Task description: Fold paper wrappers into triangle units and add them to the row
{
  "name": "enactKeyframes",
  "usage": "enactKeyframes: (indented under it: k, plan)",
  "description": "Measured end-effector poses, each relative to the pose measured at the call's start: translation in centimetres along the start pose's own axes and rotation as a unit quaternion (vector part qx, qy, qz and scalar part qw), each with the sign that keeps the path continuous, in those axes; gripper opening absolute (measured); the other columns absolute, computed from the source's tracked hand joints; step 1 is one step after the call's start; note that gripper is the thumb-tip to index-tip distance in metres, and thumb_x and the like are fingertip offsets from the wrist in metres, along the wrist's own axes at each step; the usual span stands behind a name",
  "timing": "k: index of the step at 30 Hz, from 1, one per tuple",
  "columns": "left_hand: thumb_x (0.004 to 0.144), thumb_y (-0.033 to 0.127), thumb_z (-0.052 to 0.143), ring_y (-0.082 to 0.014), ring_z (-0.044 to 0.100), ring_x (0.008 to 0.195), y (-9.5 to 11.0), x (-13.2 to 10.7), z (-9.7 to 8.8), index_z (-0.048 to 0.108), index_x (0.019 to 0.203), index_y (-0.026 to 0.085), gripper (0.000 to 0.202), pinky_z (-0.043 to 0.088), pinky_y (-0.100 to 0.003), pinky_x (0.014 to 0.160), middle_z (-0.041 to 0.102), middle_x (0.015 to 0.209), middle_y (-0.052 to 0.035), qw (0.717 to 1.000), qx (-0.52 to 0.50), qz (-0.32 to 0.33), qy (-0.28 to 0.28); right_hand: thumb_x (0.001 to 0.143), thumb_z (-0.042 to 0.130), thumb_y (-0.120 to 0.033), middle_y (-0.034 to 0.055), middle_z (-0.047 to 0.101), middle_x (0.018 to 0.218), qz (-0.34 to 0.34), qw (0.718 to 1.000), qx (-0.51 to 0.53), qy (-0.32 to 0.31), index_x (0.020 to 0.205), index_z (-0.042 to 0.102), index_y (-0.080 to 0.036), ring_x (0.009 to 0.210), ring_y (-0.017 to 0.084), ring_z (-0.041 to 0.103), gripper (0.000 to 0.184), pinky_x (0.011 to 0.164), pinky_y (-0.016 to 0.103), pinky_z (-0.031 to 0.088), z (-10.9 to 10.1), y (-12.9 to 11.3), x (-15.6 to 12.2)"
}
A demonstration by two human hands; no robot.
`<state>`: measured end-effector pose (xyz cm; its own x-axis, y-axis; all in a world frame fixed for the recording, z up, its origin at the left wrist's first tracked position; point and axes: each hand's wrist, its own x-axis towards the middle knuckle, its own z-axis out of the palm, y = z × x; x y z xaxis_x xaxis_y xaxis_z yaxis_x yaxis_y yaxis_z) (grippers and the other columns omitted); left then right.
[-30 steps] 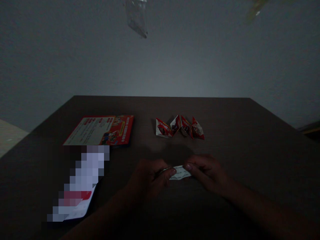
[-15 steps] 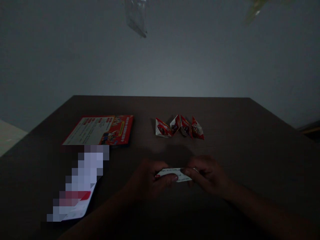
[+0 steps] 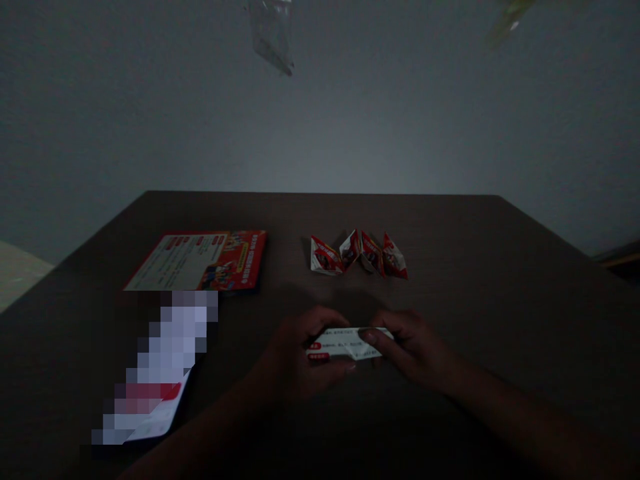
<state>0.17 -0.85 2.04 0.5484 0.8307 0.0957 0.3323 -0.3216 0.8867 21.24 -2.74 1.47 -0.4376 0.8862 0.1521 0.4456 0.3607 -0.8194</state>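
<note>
Low over the dark table (image 3: 500,280), near its front edge, both hands pinch a small folded strip of white printed paper (image 3: 345,343) with red marks at its left end. My left hand (image 3: 295,353) grips the strip's left end with curled fingers. My right hand (image 3: 410,347) presses thumb and fingers on its right end. Beyond the hands, several red-and-white folded paper triangles (image 3: 357,255) lie in a row.
A red-and-white printed leaflet (image 3: 200,260) lies flat at the left of the table. Nearer at the left lies a white sheet with a blurred-out patch (image 3: 155,373). A grey wall rises behind the table. The scene is dim.
The paper strip has been turned and unfolded wider between the hands, showing more white face and red marks at its left end. The hands stayed in nearly the same place.
</note>
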Motion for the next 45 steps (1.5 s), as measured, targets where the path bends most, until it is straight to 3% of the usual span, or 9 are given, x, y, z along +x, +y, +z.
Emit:
enactKeyframes:
  k: [6, 14, 20, 25, 29, 33, 38, 41, 45]
  plan:
    - [0.068, 0.017, 0.072, -0.0138, 0.064, 0.074, -0.3, -0.2, 0.3, 0.057, 0.103, 0.019, 0.038, 0.049, -0.021, 0.063, 0.068, 0.088, -0.0006, 0.999, 0.026, 0.036, 0.018, 0.091, 0.048, -0.036, -0.0025, 0.055, 0.054, 0.029, 0.999, 0.015, -0.005, 0.073, 0.055, -0.015, 0.047, 0.008, 0.049, 0.029, 0.043, 0.017, 0.034, 0.1, 0.2, -0.1]
    - [0.065, 0.015, 0.073, -0.0160, 0.065, 0.080, -0.7, -0.5, 0.3, 0.058, 0.104, 0.019, 0.042, 0.052, -0.021, 0.064, 0.068, 0.094, -0.0030, 0.994, 0.021, 0.071, 0.085, 0.094, 0.040, -0.041, -0.0030, 0.054, 0.055, 0.047, 0.998, 0.048, 0.008, 0.074, 0.052, -0.016, 0.046, 0.008, 0.048, 0.035, 0.044, 0.018, 0.033, 0.3, 0.4, -0.3]
    - [0.062, 0.010, 0.072, -0.0161, 0.066, 0.077, -0.4, -0.6, 0.1, 0.060, 0.101, 0.019, 0.041, 0.052, -0.022, 0.065, 0.070, 0.091, -0.0030, 0.989, 0.012, 0.101, 0.109, 0.095, 0.038, -0.039, -0.0040, 0.049, 0.059, 0.051, 0.997, 0.061, -0.018, 0.074, 0.049, -0.017, 0.051, 0.008, 0.045, 0.033, 0.046, 0.018, 0.033, 0.2, 0.3, -0.2]
    - [0.061, 0.004, 0.065, -0.0123, 0.063, 0.065, -0.1, -0.5, -0.2, 0.061, 0.096, 0.020, 0.039, 0.049, -0.019, 0.057, 0.069, 0.082, 0.0007, 0.988, -0.013, 0.110, 0.105, 0.091, 0.049, -0.035, -0.0009, 0.053, 0.074, 0.013, 0.999, 0.034, -0.035, 0.090, 0.050, -0.018, 0.064, 0.011, 0.049, 0.017, 0.054, 0.020, 0.038, 0.1, -0.1, 0.0]
    - [0.065, 0.008, 0.062, -0.0143, 0.064, 0.069, -0.5, -0.4, 0.0, 0.061, 0.094, 0.019, 0.031, 0.049, -0.021, 0.061, 0.069, 0.082, -0.0001, 0.990, -0.015, 0.095, 0.099, 0.081, 0.062, -0.036, 0.0038, 0.057, 0.090, -0.032, 0.999, 0.027, -0.030, 0.107, 0.049, -0.018, 0.078, 0.015, 0.054, 0.034, 0.064, 0.026, 0.042, 0.1, -0.4, 0.1]
    - [0.067, 0.008, 0.057, -0.0152, 0.064, 0.072, -0.5, -0.1, 0.1, 0.061, 0.092, 0.018, 0.027, 0.048, -0.022, 0.061, 0.068, 0.081, -0.0005, 0.994, -0.005, 0.032, 0.102, 0.073, 0.070, -0.035, 0.0056, 0.059, 0.093, -0.073, 0.997, 0.001, -0.023, 0.105, 0.054, -0.018, 0.081, 0.018, 0.054, 0.039, 0.068, 0.029, 0.043, 0.2, -0.6, 0.1]
    - [0.075, 0.017, 0.057, -0.0161, 0.064, 0.077, -0.4, -0.2, 0.2, 0.061, 0.097, 0.018, 0.022, 0.050, -0.024, 0.067, 0.068, 0.086, -0.0022, 0.996, -0.001, 0.006, 0.086, 0.088, 0.050, -0.020, 0.0057, 0.061, 0.080, -0.092, 0.994, -0.052, 0.006, 0.098, 0.058, -0.016, 0.073, 0.016, 0.054, 0.013, 0.066, 0.028, 0.042, 0.4, -1.0, 0.2]
    - [0.076, 0.021, 0.059, -0.0175, 0.064, 0.083, -0.5, -0.6, 0.5, 0.058, 0.108, 0.018, 0.032, 0.051, -0.027, 0.071, 0.067, 0.096, -0.0045, 0.996, 0.000, 0.017, 0.082, 0.090, 0.046, -0.019, 0.0027, 0.057, 0.068, -0.093, 0.993, -0.072, 0.029, 0.084, 0.058, -0.017, 0.063, 0.013, 0.052, 0.014, 0.059, 0.025, 0.040, 0.6, -0.9, 0.3]
    - [0.075, 0.020, 0.058, -0.0186, 0.063, 0.085, -0.5, -0.8, 1.1, 0.049, 0.121, 0.017, 0.046, 0.052, -0.027, 0.071, 0.064, 0.104, -0.0081, 0.997, -0.012, 0.026, 0.075, 0.089, 0.047, -0.019, 0.0019, 0.057, 0.065, -0.091, 0.991, -0.089, 0.045, 0.081, 0.058, -0.016, 0.058, 0.012, 0.051, 0.014, 0.056, 0.024, 0.039, 0.7, -0.7, 0.4]
